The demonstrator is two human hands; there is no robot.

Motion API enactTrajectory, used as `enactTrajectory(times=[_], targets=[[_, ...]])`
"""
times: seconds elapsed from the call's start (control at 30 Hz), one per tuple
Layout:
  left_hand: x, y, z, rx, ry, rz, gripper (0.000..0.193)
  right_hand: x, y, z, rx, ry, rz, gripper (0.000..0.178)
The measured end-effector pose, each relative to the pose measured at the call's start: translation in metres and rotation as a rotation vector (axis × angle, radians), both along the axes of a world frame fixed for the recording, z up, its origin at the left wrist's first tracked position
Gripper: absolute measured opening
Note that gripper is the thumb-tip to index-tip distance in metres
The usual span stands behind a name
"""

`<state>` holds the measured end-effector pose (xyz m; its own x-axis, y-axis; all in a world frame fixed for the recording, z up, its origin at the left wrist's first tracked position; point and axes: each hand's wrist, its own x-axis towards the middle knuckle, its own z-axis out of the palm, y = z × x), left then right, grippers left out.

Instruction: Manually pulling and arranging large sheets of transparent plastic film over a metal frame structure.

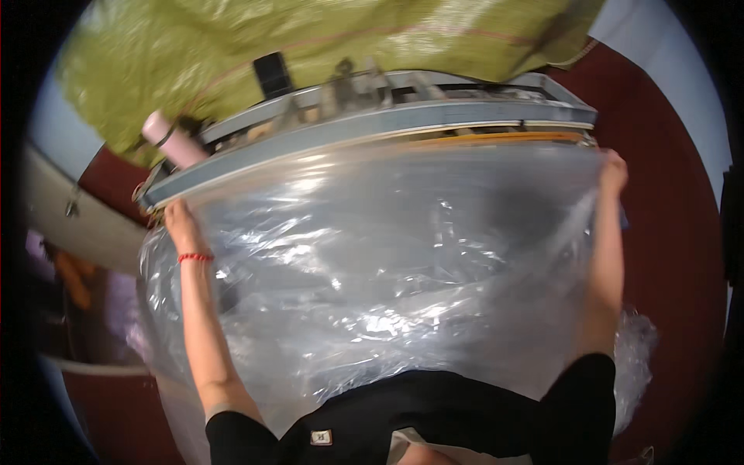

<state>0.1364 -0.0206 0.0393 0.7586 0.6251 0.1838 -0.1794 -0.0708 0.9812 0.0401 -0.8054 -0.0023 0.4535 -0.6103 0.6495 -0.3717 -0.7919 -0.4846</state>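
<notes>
A wide sheet of clear plastic film (372, 256) stretches between my two arms, creased and shiny, and hangs down toward my body. My left hand (180, 219) is closed on its far left corner, close to the left end of a long grey-blue metal frame (372, 122). At the other end of that frame, my right hand (613, 172) is closed on the far right corner. The film's far edge runs along the near side of the frame, beside an orange strip (496, 138). My fingertips are small and partly hidden.
A pink bottle (175, 139) leans at the frame's left end. Behind it lie a dark, phone-like rectangle (272, 75) and a large yellow-green woven sheet (341, 35). Loose clear film (635, 349) bunches at the right, over dark red floor (674, 256). A pale, curved-looking surface (89, 221) stands left.
</notes>
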Motion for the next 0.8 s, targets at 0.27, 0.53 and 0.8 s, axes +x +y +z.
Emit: enactTrajectory(times=[0.27,0.53,0.8], targets=[[0.064,0.104,-0.103,0.202,-0.056,0.006,0.013,0.098,0.044,-0.053,0.435,-0.397,0.328,0.017],[0.071,0.114,-0.108,0.146,-0.132,-0.031,0.016,0.110,0.046,-0.060,0.488,-0.545,0.191,0.013],[0.057,0.095,-0.088,-0.095,-0.212,-0.051,0.006,0.101,0.049,-0.041,0.498,-0.497,-0.052,0.021]])
